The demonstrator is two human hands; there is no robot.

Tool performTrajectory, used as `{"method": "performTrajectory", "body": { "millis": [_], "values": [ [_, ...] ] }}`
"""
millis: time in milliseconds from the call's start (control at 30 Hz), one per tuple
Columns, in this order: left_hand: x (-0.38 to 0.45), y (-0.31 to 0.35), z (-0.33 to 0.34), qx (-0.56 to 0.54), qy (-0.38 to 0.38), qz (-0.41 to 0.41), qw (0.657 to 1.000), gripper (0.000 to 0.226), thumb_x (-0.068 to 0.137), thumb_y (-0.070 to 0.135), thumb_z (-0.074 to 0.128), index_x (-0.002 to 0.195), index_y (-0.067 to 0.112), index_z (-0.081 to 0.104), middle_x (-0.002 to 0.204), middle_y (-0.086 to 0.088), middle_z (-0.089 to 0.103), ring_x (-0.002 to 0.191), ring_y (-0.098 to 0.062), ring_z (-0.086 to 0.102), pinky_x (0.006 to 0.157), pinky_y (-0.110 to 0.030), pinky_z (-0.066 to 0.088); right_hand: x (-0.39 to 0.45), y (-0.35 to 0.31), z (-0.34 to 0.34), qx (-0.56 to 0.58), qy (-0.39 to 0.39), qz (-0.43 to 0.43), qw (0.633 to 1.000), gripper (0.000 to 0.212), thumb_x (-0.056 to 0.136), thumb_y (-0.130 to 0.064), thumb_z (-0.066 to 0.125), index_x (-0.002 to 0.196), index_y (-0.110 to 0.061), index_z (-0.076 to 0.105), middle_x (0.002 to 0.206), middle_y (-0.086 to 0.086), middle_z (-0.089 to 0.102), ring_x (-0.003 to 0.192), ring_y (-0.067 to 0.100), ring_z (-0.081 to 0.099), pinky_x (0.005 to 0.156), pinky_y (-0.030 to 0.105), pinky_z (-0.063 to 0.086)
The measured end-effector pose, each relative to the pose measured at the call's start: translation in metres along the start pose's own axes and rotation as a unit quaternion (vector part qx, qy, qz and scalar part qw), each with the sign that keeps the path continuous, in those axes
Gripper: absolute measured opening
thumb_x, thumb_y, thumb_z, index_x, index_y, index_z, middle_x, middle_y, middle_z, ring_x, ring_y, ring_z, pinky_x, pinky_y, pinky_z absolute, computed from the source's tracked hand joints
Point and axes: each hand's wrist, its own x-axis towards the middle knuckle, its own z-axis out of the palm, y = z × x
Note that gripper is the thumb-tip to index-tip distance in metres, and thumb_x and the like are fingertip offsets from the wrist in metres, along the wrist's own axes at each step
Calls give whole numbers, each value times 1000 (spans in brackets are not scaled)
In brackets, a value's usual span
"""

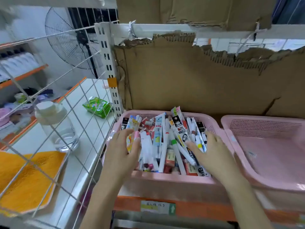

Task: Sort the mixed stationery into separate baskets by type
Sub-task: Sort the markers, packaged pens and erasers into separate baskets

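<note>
A pink basket sits at the 6 o'clock centre of the view on an orange-edged shelf, packed with mixed stationery: packaged pens, white markers, refill sleeves and small red-and-white boxes lying crisscross. Both hands reach into it. The left hand, at about 9 o'clock of the pile, curls its fingers round a yellow-and-white packet at the basket's left side. The right hand, at about 3 o'clock of the pile, lies with fingers spread and fairly straight on the pens, grasping nothing that shows. A 2nd pink basket stands just beside the 1st at 3 o'clock. Torn cardboard rises behind both at 12 o'clock. At 9 o'clock, beyond a white wire grid, a white tabletop carries a clear bottle, a green packet and an orange cloth.
</note>
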Motion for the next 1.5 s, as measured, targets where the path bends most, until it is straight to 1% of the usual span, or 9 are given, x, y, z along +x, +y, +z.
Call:
{"method": "performTrajectory", "body": {
  "millis": [100,200,400,633,800,1033,1200,1367,1500],
  "values": [
    [3,-14,3,31,-3,-30,999,47,91,37,53,133,18,46,131,-1,47,120,-21,47,99,-34,37,15,-20,16,-31,-74,33,996,105,71,-83,38,149,-17,15,150,15,27,135,33,32,105,46,35],
    [6,-19,13,86,-54,-45,994,71,87,52,55,142,14,34,142,-8,40,130,-24,37,102,-31,30,22,-31,21,-41,-105,48,992,94,79,-74,45,147,-15,19,147,17,28,134,35,30,104,46,35],
    [22,1,37,158,-87,-52,982,91,78,68,53,146,17,20,133,-13,44,123,-30,39,100,-40,35,23,-27,16,-38,-48,40,997,62,85,-45,54,132,-10,35,128,14,44,115,30,42,85,38,39],
    [28,18,53,79,-120,-75,987,107,80,50,66,150,10,-3,141,-19,36,127,-30,38,98,-33,35,18,-24,13,-74,8,-12,997,43,88,-42,56,120,-15,45,114,7,47,95,21,47,72,31,40],
    [39,22,47,33,-180,-151,972,82,78,42,73,136,7,26,114,-4,60,86,-14,53,56,-21,36,18,-24,12,-95,-24,-36,995,47,89,-46,54,120,-13,41,116,8,44,96,20,45,70,27,38],
    [39,18,45,-36,-166,-189,967,39,81,25,68,106,8,44,68,3,48,57,-12,47,43,-23,32,25,-24,10,-77,-35,-18,996,32,84,-32,61,101,-12,42,98,4,45,78,16,44,59,27,34],
    [38,15,48,-48,-143,-184,971,42,84,18,65,115,6,39,73,-1,48,59,-11,45,45,-24,30,24,-14,6,-100,-36,-1,994,18,86,-28,55,78,-19,41,75,-1,48,61,10,45,47,25,30],
    [39,25,56,-22,-152,-151,977,65,82,33,69,130,3,36,115,-15,58,100,-27,58,57,-24,36,24,-16,5,-110,-48,17,993,23,86,-27,56,74,-18,38,71,0,46,58,11,44,47,25,29],
    [40,21,50,-6,-190,-119,974,73,79,37,73,133,7,35,116,-6,58,93,-17,54,62,-20,39,27,-20,4,-118,-52,38,991,32,84,-30,57,70,-19,31,71,0,44,60,11,42,46,25,26]
  ]
}}
